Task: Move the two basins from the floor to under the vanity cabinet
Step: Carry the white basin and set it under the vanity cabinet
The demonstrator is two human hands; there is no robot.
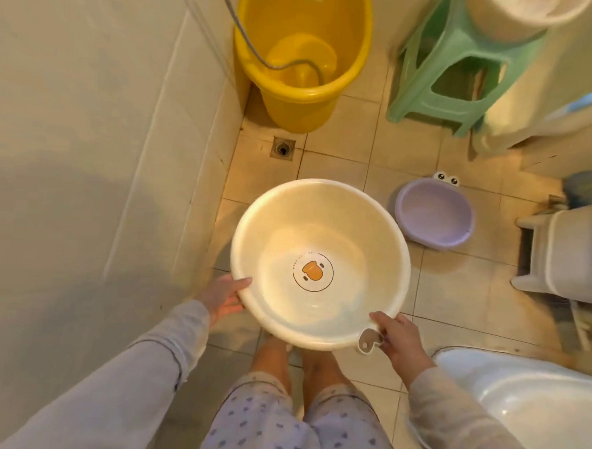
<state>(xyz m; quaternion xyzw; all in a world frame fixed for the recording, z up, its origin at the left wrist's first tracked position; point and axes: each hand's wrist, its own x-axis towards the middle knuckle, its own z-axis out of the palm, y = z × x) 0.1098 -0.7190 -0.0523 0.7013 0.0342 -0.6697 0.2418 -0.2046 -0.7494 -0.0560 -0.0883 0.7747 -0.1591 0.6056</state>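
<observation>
A large cream basin (321, 232) with an orange cartoon print on its bottom is held up in front of me, above my feet. My left hand (224, 296) grips its rim at the lower left. My right hand (396, 336) grips the rim at the lower right, next to a small grey hanging tab. A smaller purple basin (435, 216) with two cartoon eyes on its rim sits on the tiled floor to the right of the cream one. The vanity cabinet is not clearly in view.
A yellow bucket (300, 53) with a hose in it stands in the far corner by the tiled wall (86, 144). A green plastic stool (461, 61) stands at the back right. A floor drain (284, 149) lies ahead. A white fixture (518, 400) is at the lower right, a white stand (574, 252) to the right.
</observation>
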